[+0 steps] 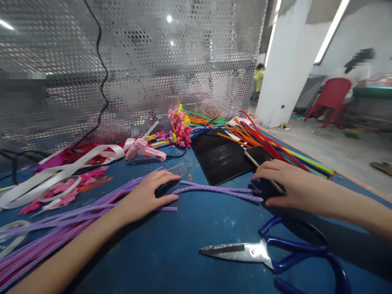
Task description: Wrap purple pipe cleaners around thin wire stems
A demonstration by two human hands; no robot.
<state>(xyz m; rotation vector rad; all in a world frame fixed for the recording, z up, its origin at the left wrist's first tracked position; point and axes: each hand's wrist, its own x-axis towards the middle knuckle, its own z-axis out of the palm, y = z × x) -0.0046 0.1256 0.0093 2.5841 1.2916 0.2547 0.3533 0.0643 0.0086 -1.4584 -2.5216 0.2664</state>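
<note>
My left hand (147,194) lies flat on the blue table (190,228), fingers spread over the ends of a bundle of purple pipe cleaners (61,224). Two loose purple pipe cleaners (217,191) stretch between my hands. My right hand (283,183) rests palm down at their right end, its fingers touching the edge of a phone (260,157) that lies partly on a black mesh pad (220,157). Neither hand grips anything.
Blue-handled scissors (269,251) lie shut near the front. A pink glue gun (143,150), white ribbon (61,167), pink petals (70,190), a pink flower bunch (180,126) and coloured pipe cleaners (275,149) crowd the back. A perforated metal screen (153,61) walls the table. A person sits far right.
</note>
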